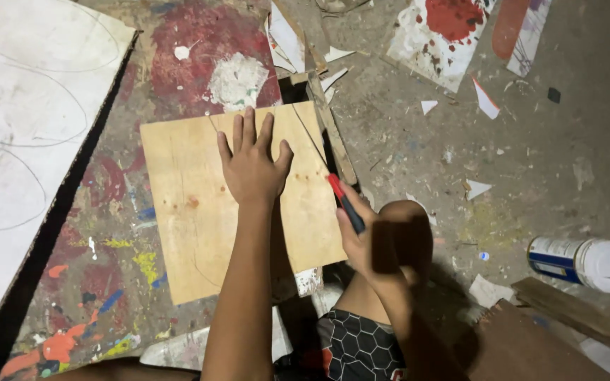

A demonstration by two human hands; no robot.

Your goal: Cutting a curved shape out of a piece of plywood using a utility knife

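A pale plywood panel (185, 212) lies on a paint-stained board (107, 233), with thin curved pencil lines drawn on it. My left hand (252, 159) presses flat on the panel's upper middle, fingers spread. My right hand (365, 236) grips a red and dark handled cutter (345, 203) at the panel's right edge, its tip meeting a drawn line near the edge. My knee (407, 219) sits just right of that hand.
A large white sheet (15, 127) with drawn curves lies on the left. A wooden strip (330, 123) runs along the panel's upper right. A blue and white can (580, 261) lies on the dusty floor at right, with paper scraps, painted card pieces and wood offcuts about.
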